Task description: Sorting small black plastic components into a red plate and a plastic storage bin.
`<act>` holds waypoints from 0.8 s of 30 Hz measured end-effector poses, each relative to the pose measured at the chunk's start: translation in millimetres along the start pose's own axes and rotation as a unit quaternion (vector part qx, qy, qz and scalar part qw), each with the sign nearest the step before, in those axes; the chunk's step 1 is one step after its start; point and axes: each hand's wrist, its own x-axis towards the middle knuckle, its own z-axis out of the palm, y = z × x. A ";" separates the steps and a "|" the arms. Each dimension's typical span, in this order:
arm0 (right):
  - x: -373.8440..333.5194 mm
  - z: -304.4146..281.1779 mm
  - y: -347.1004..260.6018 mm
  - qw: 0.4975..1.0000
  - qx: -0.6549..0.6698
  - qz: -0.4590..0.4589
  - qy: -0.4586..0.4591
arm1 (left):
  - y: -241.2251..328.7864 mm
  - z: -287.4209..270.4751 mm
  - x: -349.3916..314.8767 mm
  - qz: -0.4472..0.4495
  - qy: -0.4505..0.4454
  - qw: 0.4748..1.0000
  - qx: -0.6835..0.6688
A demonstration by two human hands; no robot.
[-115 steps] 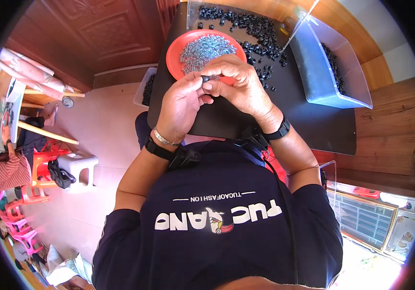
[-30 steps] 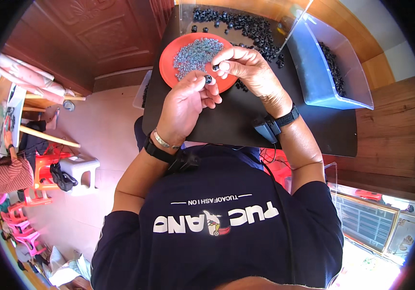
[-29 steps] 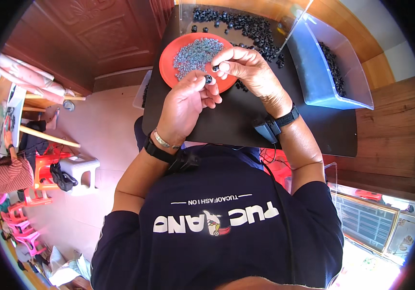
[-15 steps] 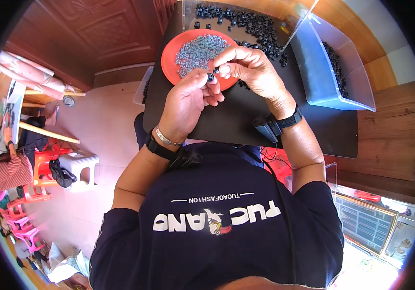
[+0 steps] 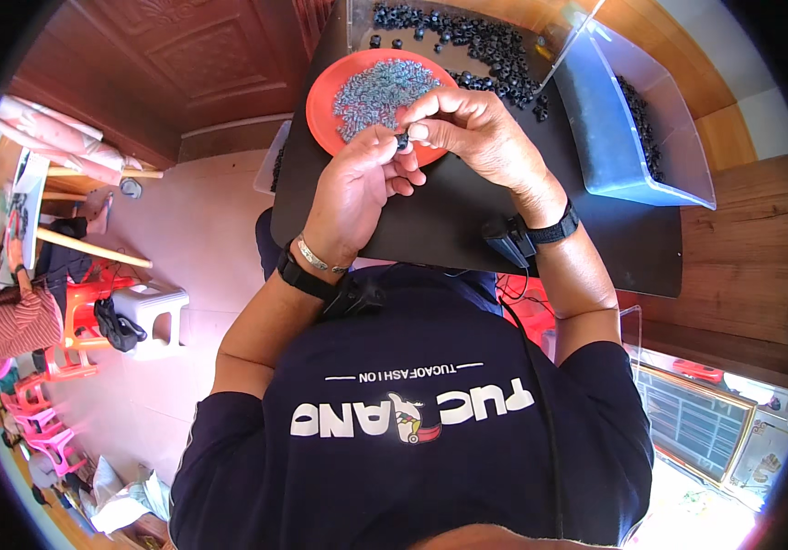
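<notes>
Between the thumb and fingers of my left hand (image 5: pixel 362 183) sits a small black rounded part (image 5: pixel 402 142). My right hand (image 5: pixel 481 137) is closed in a pinch, its thumb and fingertip right at the top of that part. Whatever those right fingertips grip is too small and covered to make out. Both hands are over the near edge of a red plate (image 5: pixel 320 115), which bears a heap of small silvery metal pieces (image 5: pixel 377 96), seemingly screws.
Loose black parts (image 5: pixel 495 55) lie across the far side of the dark table (image 5: pixel 550 229). A clear bluish bin (image 5: pixel 609 165) with more black parts stands at the right. Plastic stools (image 5: pixel 151 307) and a seated person in a striped top (image 5: pixel 18 325) are far left.
My right fingertips have come in against the black part in my left hand; a small dark piece seen between them before is now hidden. The left hand has barely moved.
</notes>
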 end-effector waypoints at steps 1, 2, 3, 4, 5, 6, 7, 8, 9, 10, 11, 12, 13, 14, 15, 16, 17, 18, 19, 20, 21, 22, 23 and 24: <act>-0.3 0.3 0.3 1.000 -0.005 0.002 0.000 | -0.7 -0.4 0.2 -0.002 0.003 1.000 0.000; -0.6 0.4 0.4 1.000 -0.010 0.004 0.001 | -0.9 -0.4 0.2 -0.003 0.003 1.000 0.001; -1.0 0.0 0.0 1.000 -0.010 0.004 0.001 | -1.0 -0.4 0.2 -0.004 0.005 1.000 -0.001; -1.5 -0.4 -0.7 0.999 -0.032 0.008 -0.002 | -1.2 -0.4 0.0 -0.005 0.008 1.000 -0.002; -2.0 -0.7 -1.0 0.998 -0.053 0.012 -0.004 | -1.1 0.0 -0.2 -0.005 0.008 1.000 -0.001; -2.0 -0.7 0.0 0.999 -0.053 0.013 -0.004 | -0.7 0.7 -0.4 -0.008 0.011 1.000 -0.005; -1.5 -0.6 1.5 0.998 -0.063 0.003 -0.002 | -0.3 1.0 -0.5 -0.011 0.013 1.000 -0.009; -1.2 -0.3 2.7 0.997 -0.073 -0.006 0.001 | -0.8 0.4 -0.2 -0.011 0.013 1.000 -0.009; -1.2 0.1 3.6 0.997 -0.072 -0.006 0.001 | -1.7 -0.9 0.3 -0.011 0.009 1.000 -0.019; -1.1 0.6 4.2 0.997 -0.080 -0.006 0.007 | -2.5 -2.1 0.9 -0.010 0.004 1.000 -0.029; -0.8 1.1 4.4 0.996 -0.088 -0.006 0.013 | -3.0 -3.2 1.7 -0.009 0.004 1.000 -0.029; -0.7 2.4 3.8 0.996 -0.089 -0.007 0.012 | -3.3 -4.4 2.7 -0.019 0.001 0.998 -0.054; -0.9 4.5 2.4 0.997 -0.079 -0.003 0.022 | -3.1 -5.6 3.6 -0.027 -0.002 0.996 -0.079; -1.1 6.8 1.1 0.997 -0.069 0.000 0.032 | -2.9 -6.7 4.4 -0.026 -0.001 0.997 -0.079; -1.5 9.7 0.2 0.997 -0.070 -0.001 0.031 | -2.6 -7.7 5.1 -0.031 -0.003 0.994 -0.108; -2.4 12.2 -0.1 0.996 -0.072 -0.022 0.041 | -0.5 -5.8 6.2 -0.038 -0.007 0.990 -0.138; -2.4 13.4 0.7 0.995 -0.074 -0.044 0.051 | 1.9 -3.1 6.9 -0.036 -0.007 0.990 -0.137; -0.4 10.8 7.1 0.977 -0.163 -0.120 0.068 | 4.6 0.6 7.3 -0.037 0.001 0.990 -0.137; -0.2 12.0 7.8 0.977 -0.164 -0.121 0.066 | 6.8 4.0 7.2 -0.038 0.010 0.990 -0.136; -0.8 13.9 7.4 0.978 -0.151 -0.120 0.077 | 7.1 4.9 7.3 -0.036 0.010 0.990 -0.136; -1.0 15.5 6.9 0.979 -0.137 -0.119 0.088 | 7.3 5.6 7.5 -0.037 0.021 0.989 -0.143; -0.6 17.0 6.4 0.979 -0.138 -0.120 0.087 | 7.7 7.1 7.6 -0.038 0.033 0.987 -0.150; 0.1 18.7 6.0 0.968 -0.170 -0.157 0.096 | 8.3 9.6 8.1 -0.037 0.032 0.987 -0.150; 1.0 19.9 6.0 0.954 -0.202 -0.192 0.105 | 9.6 12.9 8.6 -0.031 0.041 0.986 -0.156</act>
